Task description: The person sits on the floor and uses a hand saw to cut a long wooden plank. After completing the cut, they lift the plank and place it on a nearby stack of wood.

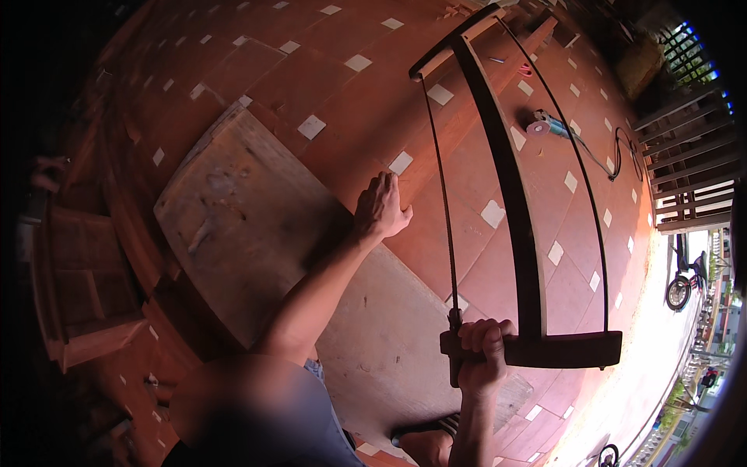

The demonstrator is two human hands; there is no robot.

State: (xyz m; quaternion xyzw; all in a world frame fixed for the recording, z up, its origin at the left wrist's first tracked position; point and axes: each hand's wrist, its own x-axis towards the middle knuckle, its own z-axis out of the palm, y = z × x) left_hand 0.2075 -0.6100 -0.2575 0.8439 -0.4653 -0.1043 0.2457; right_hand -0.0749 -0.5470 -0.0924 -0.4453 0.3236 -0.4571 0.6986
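Note:
My right hand [484,354] is wrapped around the lower end of a large wooden frame saw [510,187], where the blade meets the end piece. Its thin blade [441,187] runs along the left side of the frame, and a cord or rod spans the right side. To the left of the blade, my left hand [381,206] grips the near end of a long reddish wooden board [459,117] with bent fingers and the thumb apart. The blade stands to the right of that hand, not touching it. Beneath my left forearm lies a wide, worn wooden bench top [257,194].
An angle grinder [548,124] with a trailing cord lies on the tiled floor [334,86] beyond the saw. A small red-handled item [526,70] is near it. Wooden furniture [89,288] stands on the left, a slatted gate [692,156] on the right, with a motorbike [681,288] outside.

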